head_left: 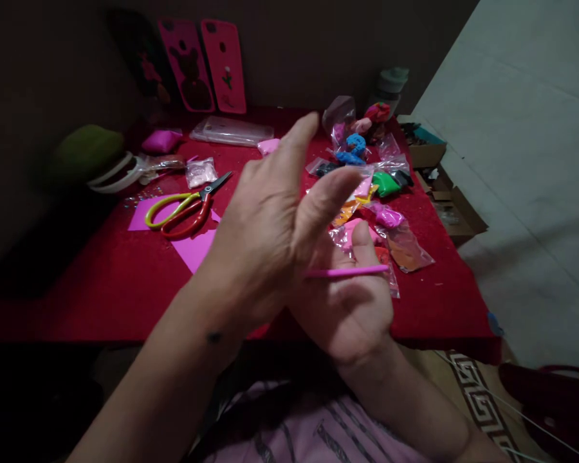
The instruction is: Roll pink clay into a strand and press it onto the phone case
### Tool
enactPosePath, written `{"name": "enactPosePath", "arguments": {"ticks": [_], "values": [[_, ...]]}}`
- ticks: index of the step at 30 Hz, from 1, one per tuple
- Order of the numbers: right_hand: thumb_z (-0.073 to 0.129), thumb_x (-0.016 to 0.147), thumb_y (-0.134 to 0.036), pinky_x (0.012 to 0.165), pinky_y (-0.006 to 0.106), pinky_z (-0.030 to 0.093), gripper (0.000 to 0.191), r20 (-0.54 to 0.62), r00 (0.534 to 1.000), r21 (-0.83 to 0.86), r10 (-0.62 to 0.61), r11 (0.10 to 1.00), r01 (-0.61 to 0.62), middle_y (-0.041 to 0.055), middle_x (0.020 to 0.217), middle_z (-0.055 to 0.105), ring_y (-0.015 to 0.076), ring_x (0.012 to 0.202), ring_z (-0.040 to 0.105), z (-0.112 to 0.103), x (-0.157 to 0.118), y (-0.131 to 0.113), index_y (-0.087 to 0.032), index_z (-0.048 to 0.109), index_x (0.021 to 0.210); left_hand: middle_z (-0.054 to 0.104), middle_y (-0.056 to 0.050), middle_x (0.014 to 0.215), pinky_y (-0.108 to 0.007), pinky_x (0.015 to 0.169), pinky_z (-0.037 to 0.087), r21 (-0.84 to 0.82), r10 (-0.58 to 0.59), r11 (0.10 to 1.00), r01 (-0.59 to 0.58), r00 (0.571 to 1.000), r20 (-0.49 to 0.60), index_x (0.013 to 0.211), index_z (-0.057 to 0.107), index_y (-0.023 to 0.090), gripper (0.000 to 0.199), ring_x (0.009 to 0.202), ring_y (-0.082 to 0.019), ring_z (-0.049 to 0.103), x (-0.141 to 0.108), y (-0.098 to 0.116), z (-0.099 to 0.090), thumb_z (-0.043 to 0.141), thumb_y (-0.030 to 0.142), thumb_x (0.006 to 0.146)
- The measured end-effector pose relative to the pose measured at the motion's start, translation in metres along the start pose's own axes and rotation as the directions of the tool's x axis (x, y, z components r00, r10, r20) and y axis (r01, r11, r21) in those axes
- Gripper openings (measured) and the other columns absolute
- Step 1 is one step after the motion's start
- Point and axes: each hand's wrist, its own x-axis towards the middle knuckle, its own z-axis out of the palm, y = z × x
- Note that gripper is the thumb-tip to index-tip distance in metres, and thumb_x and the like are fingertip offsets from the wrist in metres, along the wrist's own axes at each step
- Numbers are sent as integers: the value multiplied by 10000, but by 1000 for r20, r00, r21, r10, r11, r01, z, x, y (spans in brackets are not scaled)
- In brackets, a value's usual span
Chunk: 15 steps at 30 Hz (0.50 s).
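Left hand (pixel 270 222) over upturned right hand (pixel 352 312), pink strand (pixel 348 272) across right palm.

Passable across front-left worktop (pixel 87 308); obstructed left of left fingers (pixel 296 151) by scissors (pixel 205 194), beyond right fingers (pixel 365 247) by clay packets (pixel 386 184).

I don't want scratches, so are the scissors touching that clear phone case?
Apart. The head view shows red cloth between the scissors and the clear phone case.
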Motion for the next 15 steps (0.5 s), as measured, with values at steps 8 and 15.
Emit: {"name": "enactPosePath", "arguments": {"ticks": [8,15], "values": [[221,907,-681,1000,534,435,673,23,1000,-26,-11,1000,11,85,1269,620,221,1104,626,-9,8,-1,-229,470,1339,649,-41,965,-382,814,407,116,131,979,-167,954,271,936,624,193,77,944,-228,544,-40,-19,-6,590,211,869],[217,916,-653,1054,500,387,667,-1,999,-36,-54,998,54,105,1286,606,215,1153,601,-6,11,1,-196,472,1330,639,-20,804,-376,741,337,185,177,956,-227,951,253,789,574,197,179,788,-211,540,-44,-21,-5,474,233,933]]}}
